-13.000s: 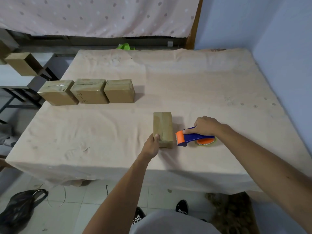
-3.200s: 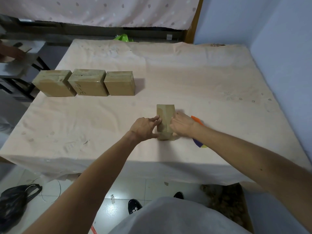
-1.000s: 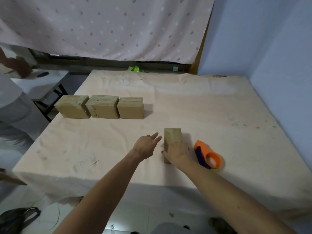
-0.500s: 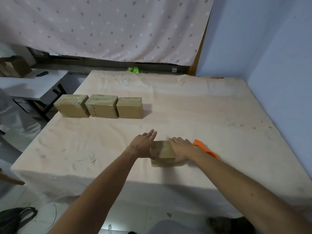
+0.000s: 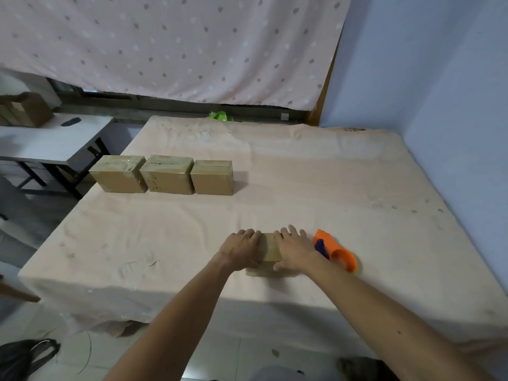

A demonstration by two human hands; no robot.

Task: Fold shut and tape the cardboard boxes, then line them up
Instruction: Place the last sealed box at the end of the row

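The box (image 5: 269,247) lies near the table's (image 5: 302,166) front edge, mostly covered: only a strip of its top and a bit of its front face show between the hands. The left hand (image 5: 242,250) lies over its left end, fingertips bending out of sight, so I cannot tell whether it grasps. The right hand (image 5: 294,250) rests flat on the right end, fingers straight, released. Just right, the tape dispenser (image 5: 339,255) is partly hidden by the wrist. A row of boxes (image 5: 167,176) stands touching near the left edge.
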